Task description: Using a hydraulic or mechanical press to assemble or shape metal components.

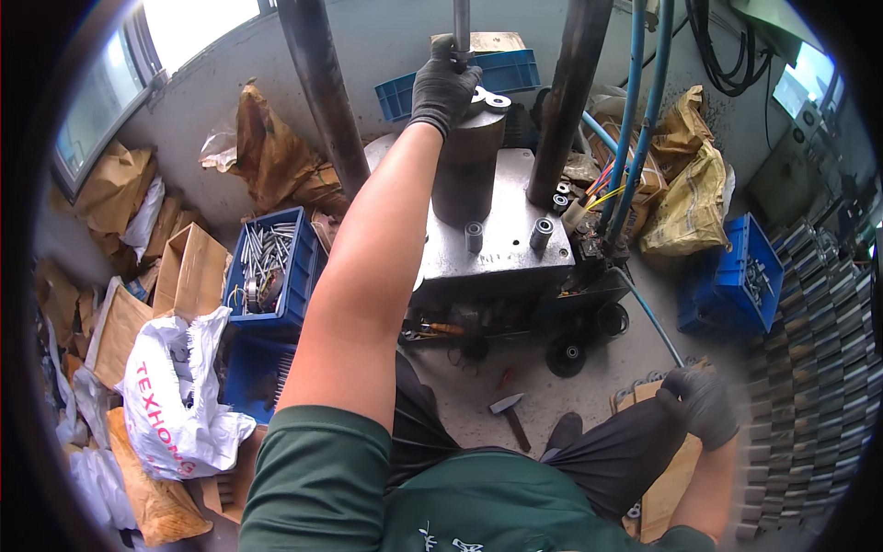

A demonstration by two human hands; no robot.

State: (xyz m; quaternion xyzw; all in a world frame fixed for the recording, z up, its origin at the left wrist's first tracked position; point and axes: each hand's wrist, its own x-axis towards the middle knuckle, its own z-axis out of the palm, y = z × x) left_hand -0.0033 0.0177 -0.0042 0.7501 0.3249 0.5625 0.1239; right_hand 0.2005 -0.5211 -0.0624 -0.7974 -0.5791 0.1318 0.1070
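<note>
My left hand (445, 87), in a dark glove, reaches up and forward. Its fingers are closed around the lower end of an upright metal rod (462, 23). Below it stands a thick dark cylinder (464, 170), with pale ring-ended metal parts (497, 100) on top beside my wrist. My right hand (706, 405), also gloved, is by my right knee with its fingers curled. A thin metal lever (649, 319) slants down to those fingers; whether they grip it or something else is hidden.
Two dark posts (322, 87) (572, 101) flank the metal press table (501, 244), which carries small bushings (542, 233). Blue bins of metal parts (299, 267) (727, 285) stand on both sides. A hammer (510, 419) lies on the floor. Stacked metal pieces (800, 368) fill the right.
</note>
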